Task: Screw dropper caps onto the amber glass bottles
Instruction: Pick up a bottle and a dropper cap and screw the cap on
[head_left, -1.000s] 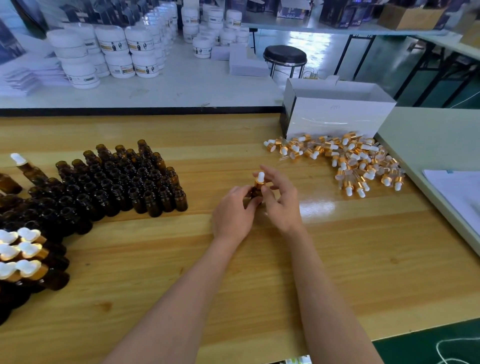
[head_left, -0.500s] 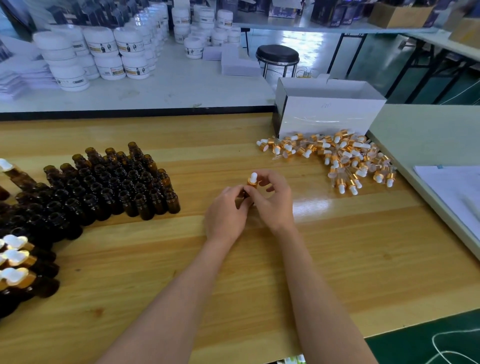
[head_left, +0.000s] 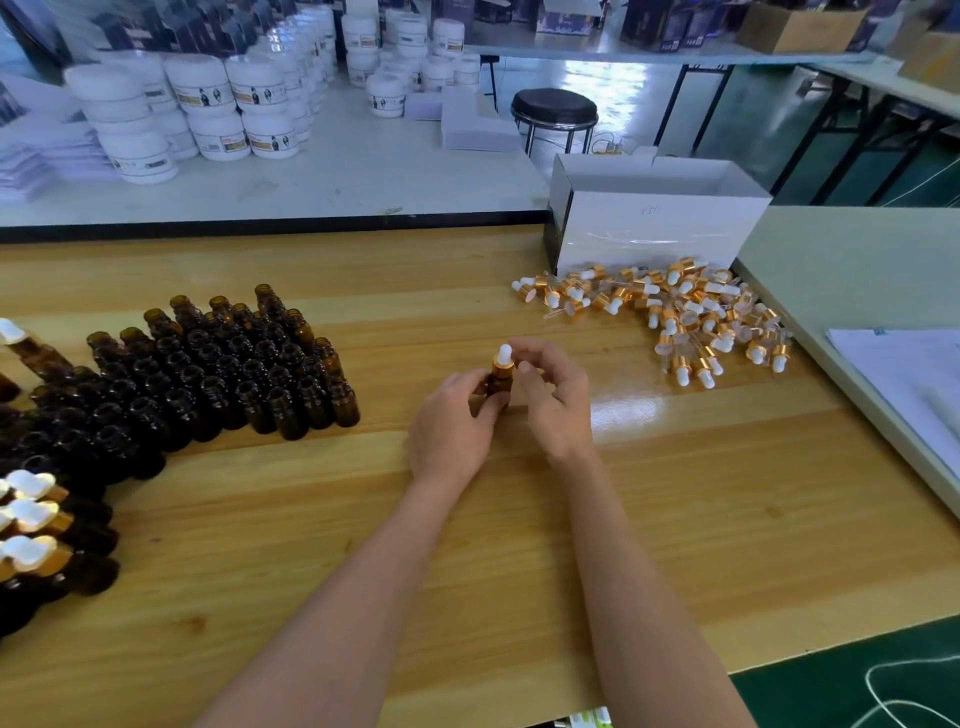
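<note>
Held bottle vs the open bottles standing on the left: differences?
The held bottle wears a gold dropper cap with a white bulb; the open bottles have bare necks. The held bottle is alone in the left hand; the open bottles stand packed together. Both amber glass, upright.

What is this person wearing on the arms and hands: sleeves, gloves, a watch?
Nothing worn shows. The left forearm and right forearm are bare down to the bottom frame edge, with no sleeve in view. The left hand and right hand are ungloved, and neither wrist carries a watch or band. The fingers are too blurred to rule out rings.
</note>
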